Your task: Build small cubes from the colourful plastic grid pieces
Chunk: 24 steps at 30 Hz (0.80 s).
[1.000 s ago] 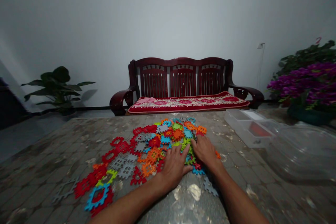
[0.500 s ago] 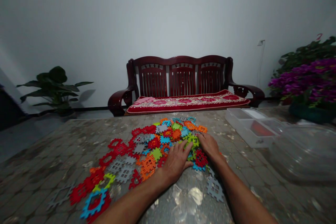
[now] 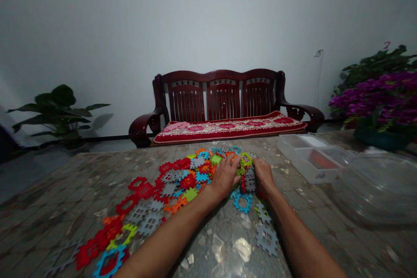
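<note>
Flat toothed interlocking plastic pieces (image 3: 188,181) in red, grey, blue, orange and green lie in a loose heap on the table. My left hand (image 3: 224,177) rests on the heap's right part, palm down, fingers stretched out. Facing it from the right, my right hand (image 3: 263,174) presses against the heap's edge; its fingertips are hidden. Between the hands stand a green piece (image 3: 246,159) and a tilted grey piece (image 3: 250,180). Just below them lies a blue ring-shaped piece (image 3: 243,202). A grey window piece (image 3: 267,239) lies beside my right forearm.
At the right are a clear divided plastic box (image 3: 301,167) with something red inside and a clear lidded container (image 3: 379,189). Purple flowers (image 3: 378,95) in a pot stand behind them. A wooden bench (image 3: 223,100) is beyond the table (image 3: 221,252).
Both hands have moved slightly farther away over the heap. The pieces between them are pushed together, with a grey one now tilted up. A blue ring piece is now exposed below.
</note>
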### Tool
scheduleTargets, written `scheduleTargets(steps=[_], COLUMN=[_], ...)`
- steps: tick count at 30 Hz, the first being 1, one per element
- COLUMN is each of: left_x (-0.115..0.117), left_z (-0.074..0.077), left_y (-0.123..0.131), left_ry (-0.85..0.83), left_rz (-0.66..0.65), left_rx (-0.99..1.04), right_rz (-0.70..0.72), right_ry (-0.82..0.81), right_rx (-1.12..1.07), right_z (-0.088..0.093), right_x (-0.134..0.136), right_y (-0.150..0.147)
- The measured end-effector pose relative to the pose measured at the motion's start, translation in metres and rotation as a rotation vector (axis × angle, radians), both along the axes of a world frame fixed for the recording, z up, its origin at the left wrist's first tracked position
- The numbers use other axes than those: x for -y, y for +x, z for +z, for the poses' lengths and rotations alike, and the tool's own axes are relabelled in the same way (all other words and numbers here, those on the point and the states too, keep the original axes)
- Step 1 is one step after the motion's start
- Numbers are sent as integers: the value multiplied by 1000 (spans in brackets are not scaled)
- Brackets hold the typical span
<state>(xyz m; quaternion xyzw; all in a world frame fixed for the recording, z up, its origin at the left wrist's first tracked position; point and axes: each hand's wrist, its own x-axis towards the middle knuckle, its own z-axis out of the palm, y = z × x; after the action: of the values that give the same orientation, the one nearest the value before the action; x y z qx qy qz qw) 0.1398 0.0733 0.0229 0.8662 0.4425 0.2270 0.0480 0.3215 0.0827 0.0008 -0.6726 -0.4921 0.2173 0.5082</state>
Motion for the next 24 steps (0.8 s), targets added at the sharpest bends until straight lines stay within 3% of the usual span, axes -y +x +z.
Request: scheduleTargets(steps=[5, 8, 10, 14, 17, 21, 24], left_x=[-20, -21, -21, -24, -28, -33, -34], left_z=[6, 4, 4, 5, 7, 4, -2], left_y=[-27, -69, -103, -164, -195, -212, -209], left_ry=[-36, -76, -85, -212, -337, -413, -431], left_rz=[95, 166, 271, 554, 654, 668, 668], left_rx=[72, 86, 68, -42, -96, -122, -128], right_rz=[-9, -102, -87, 228, 425, 594, 624], right_ry=[-100, -94, -36, -15, -94, -242, -285], right_rx=[264, 418, 451, 454, 543, 736, 821], right_z=[2, 7, 12, 26, 34, 39, 37], right_x=[10, 17, 22, 35, 55, 84, 97], right_y=[13, 10, -1, -44, -79, -112, -127])
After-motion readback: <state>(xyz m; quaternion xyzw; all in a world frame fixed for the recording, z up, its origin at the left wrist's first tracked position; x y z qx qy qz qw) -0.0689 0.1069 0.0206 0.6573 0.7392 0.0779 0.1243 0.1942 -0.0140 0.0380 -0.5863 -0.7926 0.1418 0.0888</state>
